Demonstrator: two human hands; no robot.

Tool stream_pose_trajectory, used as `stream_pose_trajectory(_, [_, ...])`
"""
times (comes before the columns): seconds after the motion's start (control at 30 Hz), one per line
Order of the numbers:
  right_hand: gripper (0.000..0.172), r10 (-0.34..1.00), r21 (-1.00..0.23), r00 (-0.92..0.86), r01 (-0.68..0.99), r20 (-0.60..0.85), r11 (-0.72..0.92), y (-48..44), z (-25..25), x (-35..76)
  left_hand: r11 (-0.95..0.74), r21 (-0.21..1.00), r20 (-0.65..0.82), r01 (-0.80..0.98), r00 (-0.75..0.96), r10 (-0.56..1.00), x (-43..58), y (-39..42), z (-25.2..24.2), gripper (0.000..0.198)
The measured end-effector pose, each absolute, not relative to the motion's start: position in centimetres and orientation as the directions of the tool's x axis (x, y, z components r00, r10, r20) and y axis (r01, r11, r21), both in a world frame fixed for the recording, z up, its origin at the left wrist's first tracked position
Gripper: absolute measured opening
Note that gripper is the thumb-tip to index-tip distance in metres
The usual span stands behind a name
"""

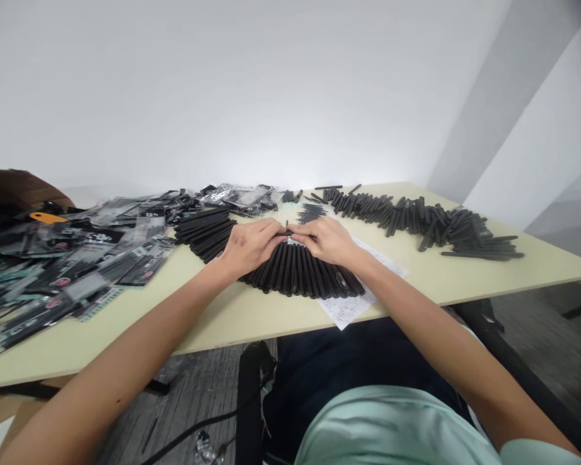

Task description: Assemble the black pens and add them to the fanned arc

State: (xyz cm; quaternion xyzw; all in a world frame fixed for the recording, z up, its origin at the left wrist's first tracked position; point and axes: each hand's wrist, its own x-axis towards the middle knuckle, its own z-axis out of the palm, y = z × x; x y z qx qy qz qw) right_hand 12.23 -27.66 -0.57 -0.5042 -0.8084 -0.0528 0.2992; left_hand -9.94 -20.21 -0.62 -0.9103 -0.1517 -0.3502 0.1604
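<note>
Both hands meet over a fan-shaped row of black sticks (303,274) on the pale yellow table (208,323). My left hand (252,244) and my right hand (326,240) pinch a small dark piece (286,231) between their fingertips; the fingers cover most of it. Under the row lies a printed paper sheet (345,311). More black sticks (204,231) fan out beside my left hand. Just beyond the hands is a small group of thin dark pieces (312,212).
Plastic packets (91,258) cover the table's left side, with an orange item (48,217) among them. A brown box (14,190) stands at the far left. A long pile of black sticks (416,221) stretches across the right. Behind is a white wall.
</note>
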Motion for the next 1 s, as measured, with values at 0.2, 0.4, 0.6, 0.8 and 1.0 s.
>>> stream_pose_trajectory(0.2, [0.039,0.804,-0.27,-0.259,0.849,0.536,0.454,-27.4,-0.5,13.2,-0.9,-0.16,0.659,0.406,0.723,0.209,-10.1,-20.2,-0.2,0.031])
stream_pose_trajectory(0.4, [0.028,0.789,-0.302,-0.276,0.815,0.548,0.495,-28.3,-0.4,13.7,-0.938,-0.007,0.578,0.347,0.766,0.28,-10.2,-20.2,-0.2,0.037])
stream_pose_trajectory(0.6, [0.026,0.739,-0.221,-0.384,0.788,0.553,0.575,-28.2,-0.5,13.8,-0.94,0.22,0.528,0.26,0.779,0.339,-9.7,-20.2,-0.2,0.032])
stream_pose_trajectory(0.8, [0.03,0.754,-0.227,-0.421,0.778,0.504,0.586,-28.1,-0.9,13.6,-0.929,0.236,0.514,0.286,0.774,0.369,-9.5,-20.7,-0.6,0.026])
stream_pose_trajectory(1.0, [0.042,0.804,-0.305,-0.359,0.79,0.474,0.532,-28.8,-0.4,13.2,-0.925,0.144,0.523,0.352,0.767,0.373,-9.7,-20.7,-0.2,0.025])
